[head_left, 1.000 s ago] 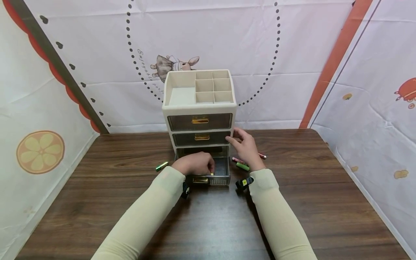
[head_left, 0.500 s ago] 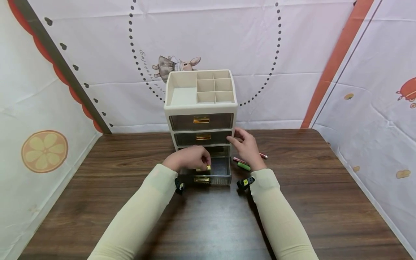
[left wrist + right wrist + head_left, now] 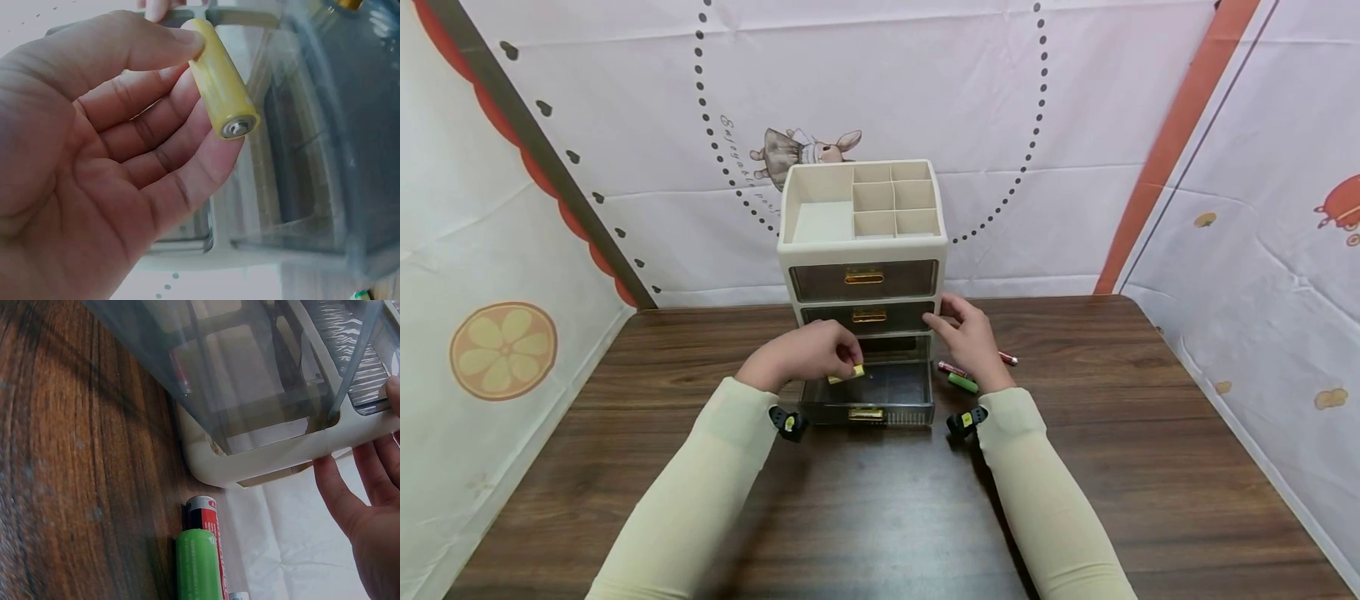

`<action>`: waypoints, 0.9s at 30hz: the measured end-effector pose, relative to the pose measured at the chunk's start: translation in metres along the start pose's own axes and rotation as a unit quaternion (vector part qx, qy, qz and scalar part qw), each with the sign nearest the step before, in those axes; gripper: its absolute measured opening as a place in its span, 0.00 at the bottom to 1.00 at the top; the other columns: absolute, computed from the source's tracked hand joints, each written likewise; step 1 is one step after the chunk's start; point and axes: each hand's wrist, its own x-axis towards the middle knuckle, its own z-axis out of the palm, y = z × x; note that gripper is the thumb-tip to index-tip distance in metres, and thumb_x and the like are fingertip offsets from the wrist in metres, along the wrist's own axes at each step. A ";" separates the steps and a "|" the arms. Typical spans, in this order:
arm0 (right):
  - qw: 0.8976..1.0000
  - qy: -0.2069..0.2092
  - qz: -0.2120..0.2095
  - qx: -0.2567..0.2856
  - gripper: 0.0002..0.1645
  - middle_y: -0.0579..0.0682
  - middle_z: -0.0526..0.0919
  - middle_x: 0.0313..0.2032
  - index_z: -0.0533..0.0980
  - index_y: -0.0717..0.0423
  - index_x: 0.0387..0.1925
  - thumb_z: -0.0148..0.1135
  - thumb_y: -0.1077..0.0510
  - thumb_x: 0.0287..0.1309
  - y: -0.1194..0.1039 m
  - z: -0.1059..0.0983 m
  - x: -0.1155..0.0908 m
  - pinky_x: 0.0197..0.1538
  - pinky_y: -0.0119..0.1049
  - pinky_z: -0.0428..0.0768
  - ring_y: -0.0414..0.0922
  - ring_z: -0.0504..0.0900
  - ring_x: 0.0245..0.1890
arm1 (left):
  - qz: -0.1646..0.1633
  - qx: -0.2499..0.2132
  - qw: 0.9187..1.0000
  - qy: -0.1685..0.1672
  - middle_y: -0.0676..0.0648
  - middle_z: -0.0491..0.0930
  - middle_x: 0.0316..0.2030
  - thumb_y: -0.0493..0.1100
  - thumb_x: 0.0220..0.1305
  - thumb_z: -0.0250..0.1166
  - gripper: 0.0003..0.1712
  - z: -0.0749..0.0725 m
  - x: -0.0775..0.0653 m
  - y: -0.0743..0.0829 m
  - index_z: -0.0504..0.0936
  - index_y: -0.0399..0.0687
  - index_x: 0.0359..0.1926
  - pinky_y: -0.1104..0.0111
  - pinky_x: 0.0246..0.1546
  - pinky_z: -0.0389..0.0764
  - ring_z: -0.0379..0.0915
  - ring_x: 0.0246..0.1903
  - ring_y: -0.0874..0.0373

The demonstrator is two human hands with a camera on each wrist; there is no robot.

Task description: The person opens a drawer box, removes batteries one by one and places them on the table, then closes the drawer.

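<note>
Between thumb and fingers, my left hand (image 3: 805, 354) pinches a yellow battery (image 3: 222, 81), its metal button end showing in the left wrist view. In the head view that hand is over the left part of the pulled-out bottom drawer (image 3: 906, 414), which is smoky and see-through. The drawer belongs to a cream desktop drawer organizer (image 3: 861, 247) whose upper two drawers are closed. My right hand (image 3: 972, 340) grips the organizer's right edge, thumb on the front and fingers along the side.
Right of the organizer lie a green battery (image 3: 962, 382), a red one (image 3: 951, 368) beside it and another red one (image 3: 1008, 359). The left wrist view catches a small green item (image 3: 361, 294) at its corner. A printed cloth (image 3: 1000, 100) stands behind the wooden table (image 3: 1150, 433).
My left hand has risen out of the bottom drawer and moved left, bringing the yellow battery up with it. The right hand keeps its grip on the organizer's side.
</note>
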 end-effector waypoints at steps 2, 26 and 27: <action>1.000 0.001 0.000 -0.001 0.29 0.51 0.80 0.53 0.74 0.46 0.61 0.62 0.41 0.61 0.000 0.000 0.000 0.60 0.49 0.74 0.48 0.77 0.56 | -0.003 -0.004 1.000 0.006 0.52 0.80 0.32 0.37 0.60 0.62 0.06 -0.003 -0.004 -0.002 0.84 0.50 0.36 0.67 0.32 0.73 0.71 0.28 0.60; 1.000 0.002 -0.003 -0.002 0.29 0.51 0.80 0.52 0.73 0.45 0.61 0.61 0.40 0.61 0.001 0.001 0.001 0.60 0.49 0.75 0.48 0.77 0.56 | -0.059 -0.009 0.997 0.054 0.52 0.84 0.34 0.40 0.62 0.62 0.06 -0.025 -0.042 -0.035 0.85 0.51 0.38 0.65 0.38 0.76 0.76 0.33 0.60; 1.000 0.002 -0.003 -0.002 0.29 0.50 0.80 0.52 0.74 0.45 0.61 0.62 0.40 0.61 0.001 0.001 0.001 0.60 0.49 0.75 0.48 0.77 0.56 | -0.060 -0.009 0.997 0.056 0.52 0.84 0.34 0.40 0.62 0.62 0.07 -0.026 -0.043 -0.037 0.85 0.50 0.38 0.65 0.39 0.77 0.76 0.33 0.60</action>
